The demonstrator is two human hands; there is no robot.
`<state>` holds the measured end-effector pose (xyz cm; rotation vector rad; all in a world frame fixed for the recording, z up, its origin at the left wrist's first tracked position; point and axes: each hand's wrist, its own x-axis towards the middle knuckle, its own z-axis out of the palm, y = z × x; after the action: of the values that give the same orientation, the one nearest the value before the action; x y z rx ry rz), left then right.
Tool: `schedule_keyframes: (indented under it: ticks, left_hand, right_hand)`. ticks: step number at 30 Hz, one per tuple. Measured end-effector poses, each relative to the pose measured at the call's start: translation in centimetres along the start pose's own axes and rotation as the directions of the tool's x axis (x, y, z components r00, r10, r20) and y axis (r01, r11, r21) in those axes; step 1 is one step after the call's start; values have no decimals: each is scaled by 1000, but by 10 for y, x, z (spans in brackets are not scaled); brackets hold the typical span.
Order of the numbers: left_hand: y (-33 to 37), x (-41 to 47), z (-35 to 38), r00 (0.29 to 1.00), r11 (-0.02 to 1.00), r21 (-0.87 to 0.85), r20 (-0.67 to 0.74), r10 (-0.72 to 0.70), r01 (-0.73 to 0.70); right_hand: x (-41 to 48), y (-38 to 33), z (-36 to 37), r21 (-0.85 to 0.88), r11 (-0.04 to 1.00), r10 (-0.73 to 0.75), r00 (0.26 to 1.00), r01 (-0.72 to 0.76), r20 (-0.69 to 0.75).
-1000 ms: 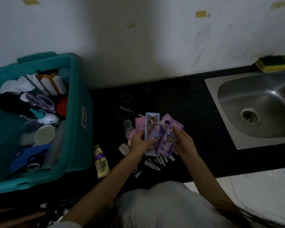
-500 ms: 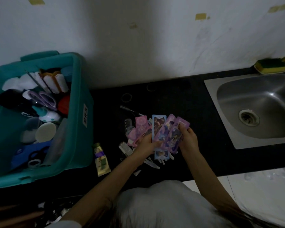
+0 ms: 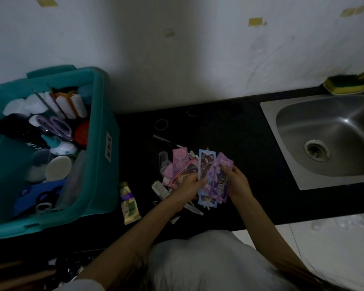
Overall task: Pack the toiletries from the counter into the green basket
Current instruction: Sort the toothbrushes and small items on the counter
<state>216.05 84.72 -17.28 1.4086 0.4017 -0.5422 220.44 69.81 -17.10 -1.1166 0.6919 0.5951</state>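
Observation:
The green basket [image 3: 102, 131] stands at the left of the black counter [image 3: 229, 131], filled with brushes, scissors, bottles and jars. Over the counter's middle, my left hand [image 3: 189, 183] and my right hand [image 3: 235, 181] hold a fan of pink and purple sachets [image 3: 214, 175] between them. More pink sachets [image 3: 180, 162] lie just left of the fan. A small comb [image 3: 164, 160], a thin pen-like stick [image 3: 166, 140], a small bottle [image 3: 161, 189] and white slivers [image 3: 194, 208] lie around and under my hands. A cream tube [image 3: 129, 204] lies beside the basket.
A steel sink [image 3: 328, 139] is set into the counter at the right, with a yellow-green sponge [image 3: 345, 85] on a dish behind it. Two hair rings [image 3: 161, 124] lie near the white wall. White floor shows below the counter's front edge.
Both hands have shifted a little right and lower with the sachets, and the fan has been drawn closer together. More pink sachets now show to the left of it.

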Motion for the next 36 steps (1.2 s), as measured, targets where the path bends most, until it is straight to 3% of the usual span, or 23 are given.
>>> schedule_keyframes:
  ticks: [2,6,9,10,12,15,19,21,24,27,30,33,36]
  left_hand:
    - [2,-1,4,998,993,110,64,27,-33]
    - [0,2,8,997,934,354,72,9,-34]
    - [-6,6,-5,967,804,595,-196,162,-14]
    - [-8,6,-12,915,734,679,-297,273,1]
    - [-12,9,-26,834,610,791,-366,412,46]
    - [-14,15,-38,868,500,856,-345,357,134]
    - [-10,24,-42,899,528,823,-374,229,208]
    - [-7,26,-41,936,637,760,-305,177,127]
    - [-1,18,-25,982,873,487,-158,107,-17]
    - [-7,11,0,999,963,269,34,24,-32]
    - [-14,7,17,998,993,107,50,41,-47]
    - [-13,6,20,1000,999,-37,-12,-27,27]
    - [-15,3,13,993,919,-380,-15,-117,103]
  right_hand:
    - [-3,6,9,-86,995,56,994,-48,92]
    - [2,10,11,-169,984,-25,991,46,129]
    - [7,1,-3,-51,998,-36,999,37,29]
    - [8,-2,-8,-27,999,-42,999,43,3]
    - [10,-4,-14,-13,998,-65,998,64,-17]
    - [12,-1,-15,-9,998,-65,998,65,-13]
    - [12,8,-6,-6,998,-60,998,60,20]
    - [12,11,0,-10,998,-56,998,57,41]
    - [13,15,7,48,997,-56,996,53,64]
    - [14,15,10,72,996,-49,996,44,80]
    - [11,14,14,-44,998,-33,994,37,100]
    - [10,14,23,-260,954,-108,982,146,156]
    - [6,5,34,-444,882,-20,952,161,305]
